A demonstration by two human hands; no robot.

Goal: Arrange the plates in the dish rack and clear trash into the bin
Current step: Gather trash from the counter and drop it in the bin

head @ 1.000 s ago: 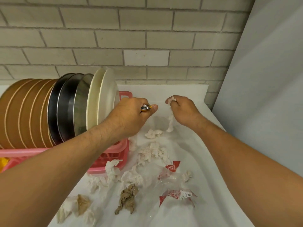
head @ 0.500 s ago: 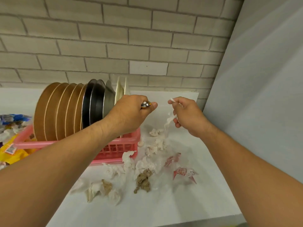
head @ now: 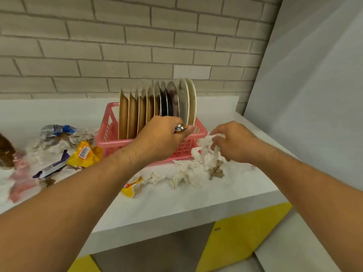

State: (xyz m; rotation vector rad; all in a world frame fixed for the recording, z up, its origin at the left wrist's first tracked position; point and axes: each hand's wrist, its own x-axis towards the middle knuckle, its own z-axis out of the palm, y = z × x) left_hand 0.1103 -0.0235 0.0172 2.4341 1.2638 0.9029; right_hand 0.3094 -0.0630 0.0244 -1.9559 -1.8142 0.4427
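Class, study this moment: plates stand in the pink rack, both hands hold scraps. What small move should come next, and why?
Probably the right hand should dip to scoop the loose tissues lying on the counter just below it. It grips a tissue wad, the left hand pinches a foil scrap, the plates are racked, and no bin is in view.

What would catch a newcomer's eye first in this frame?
A pink dish rack packed with upright plates stands on the counter by the brick wall, with crumpled tissues and wrappers strewn around it. The right hand grips a white tissue wad and the left hand holds a small shiny scrap.
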